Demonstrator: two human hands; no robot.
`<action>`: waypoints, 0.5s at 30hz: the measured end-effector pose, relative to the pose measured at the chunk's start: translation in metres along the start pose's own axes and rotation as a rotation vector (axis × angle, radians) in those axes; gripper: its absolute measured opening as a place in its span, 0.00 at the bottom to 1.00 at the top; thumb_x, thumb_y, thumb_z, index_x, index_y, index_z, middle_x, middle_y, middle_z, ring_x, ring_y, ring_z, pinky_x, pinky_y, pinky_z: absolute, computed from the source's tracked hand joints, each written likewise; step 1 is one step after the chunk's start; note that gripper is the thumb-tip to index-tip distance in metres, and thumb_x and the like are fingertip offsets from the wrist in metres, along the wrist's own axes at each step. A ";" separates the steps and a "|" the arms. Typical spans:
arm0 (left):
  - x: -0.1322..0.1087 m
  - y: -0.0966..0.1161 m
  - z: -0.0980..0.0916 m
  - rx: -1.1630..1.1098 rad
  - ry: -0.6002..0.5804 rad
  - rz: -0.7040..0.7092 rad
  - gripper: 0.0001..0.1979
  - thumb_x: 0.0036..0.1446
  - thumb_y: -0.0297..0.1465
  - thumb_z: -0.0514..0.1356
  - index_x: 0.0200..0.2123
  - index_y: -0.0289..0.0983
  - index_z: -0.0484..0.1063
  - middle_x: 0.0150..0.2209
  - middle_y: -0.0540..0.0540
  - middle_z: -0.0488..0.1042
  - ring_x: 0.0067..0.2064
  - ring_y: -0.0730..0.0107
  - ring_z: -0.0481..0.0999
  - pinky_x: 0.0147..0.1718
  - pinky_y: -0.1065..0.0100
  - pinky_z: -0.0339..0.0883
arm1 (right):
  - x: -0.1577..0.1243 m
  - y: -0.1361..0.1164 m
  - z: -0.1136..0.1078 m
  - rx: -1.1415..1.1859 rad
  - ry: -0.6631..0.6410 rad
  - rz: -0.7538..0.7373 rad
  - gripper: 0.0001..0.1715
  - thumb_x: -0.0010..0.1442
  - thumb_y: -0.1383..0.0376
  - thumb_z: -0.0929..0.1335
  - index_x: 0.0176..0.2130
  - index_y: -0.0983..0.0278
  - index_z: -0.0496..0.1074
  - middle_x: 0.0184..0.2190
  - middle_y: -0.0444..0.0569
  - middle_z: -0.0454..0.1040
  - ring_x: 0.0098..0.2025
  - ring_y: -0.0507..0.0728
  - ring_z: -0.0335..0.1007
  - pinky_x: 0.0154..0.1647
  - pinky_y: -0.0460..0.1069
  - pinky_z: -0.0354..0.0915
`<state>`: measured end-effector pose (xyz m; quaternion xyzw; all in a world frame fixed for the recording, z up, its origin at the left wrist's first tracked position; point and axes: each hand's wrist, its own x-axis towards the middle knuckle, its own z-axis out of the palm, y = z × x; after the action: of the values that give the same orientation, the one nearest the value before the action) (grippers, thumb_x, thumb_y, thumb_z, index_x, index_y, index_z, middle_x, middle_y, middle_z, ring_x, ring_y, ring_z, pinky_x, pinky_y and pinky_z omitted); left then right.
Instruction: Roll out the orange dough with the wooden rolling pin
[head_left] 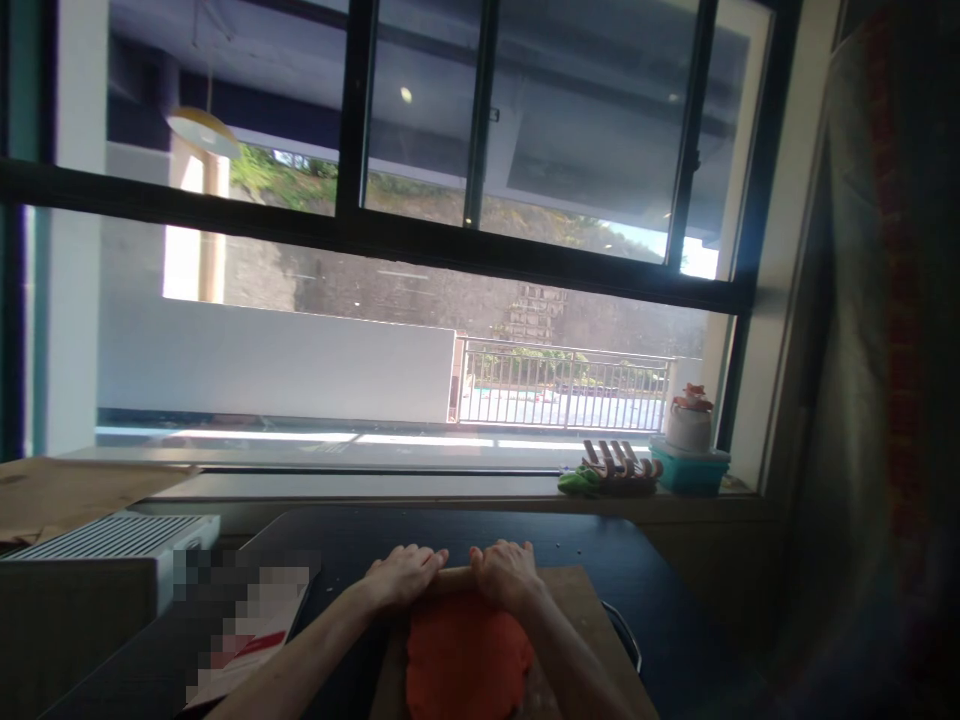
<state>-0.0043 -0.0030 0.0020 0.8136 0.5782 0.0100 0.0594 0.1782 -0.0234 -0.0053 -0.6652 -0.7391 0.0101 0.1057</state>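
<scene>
A pale wooden rolling pin point(456, 578) lies crosswise at the far edge of a flattened orange slab point(466, 655), which looks like clay or dough. My left hand point(409, 576) bends over the left part of the pin, and my right hand point(507, 573) does the same on the right, with a short stretch of pin showing between them. Under the slab is a brown wooden board point(592, 625) on a dark table point(352, 530). The pin's ends are hidden by my hands, and the slab's near edge is cut off by the frame.
Left of my left arm lies a flat white and red item point(259, 630), partly blurred out. Beyond it stands a white slatted box point(135, 535) with brown paper point(75, 490) on top. A teal container point(694, 465) and a dark rack point(619, 470) sit on the windowsill.
</scene>
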 end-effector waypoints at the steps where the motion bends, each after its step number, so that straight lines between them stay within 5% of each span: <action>1: 0.005 0.000 -0.002 0.015 0.005 -0.024 0.25 0.64 0.42 0.40 0.54 0.47 0.69 0.53 0.39 0.72 0.56 0.49 0.69 0.48 0.47 0.64 | 0.004 -0.001 -0.002 0.002 -0.005 0.010 0.30 0.69 0.55 0.52 0.42 0.65 0.77 0.47 0.60 0.75 0.51 0.67 0.69 0.53 0.65 0.58; 7: 0.014 0.001 0.001 0.107 0.026 -0.026 0.23 0.60 0.34 0.46 0.56 0.47 0.68 0.57 0.37 0.69 0.58 0.44 0.66 0.50 0.38 0.59 | -0.003 0.001 0.001 0.027 0.001 -0.024 0.30 0.70 0.56 0.51 0.43 0.61 0.76 0.47 0.55 0.76 0.53 0.63 0.67 0.56 0.64 0.56; 15: -0.038 0.012 0.007 0.049 0.077 -0.021 0.29 0.64 0.41 0.38 0.59 0.38 0.65 0.61 0.37 0.65 0.61 0.50 0.62 0.57 0.40 0.53 | -0.059 0.006 0.013 0.199 0.077 -0.114 0.28 0.65 0.58 0.59 0.61 0.64 0.62 0.63 0.57 0.60 0.66 0.64 0.49 0.64 0.63 0.46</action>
<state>-0.0054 -0.0434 -0.0014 0.8077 0.5888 0.0266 0.0171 0.1873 -0.0792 -0.0273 -0.6083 -0.7663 0.0519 0.2001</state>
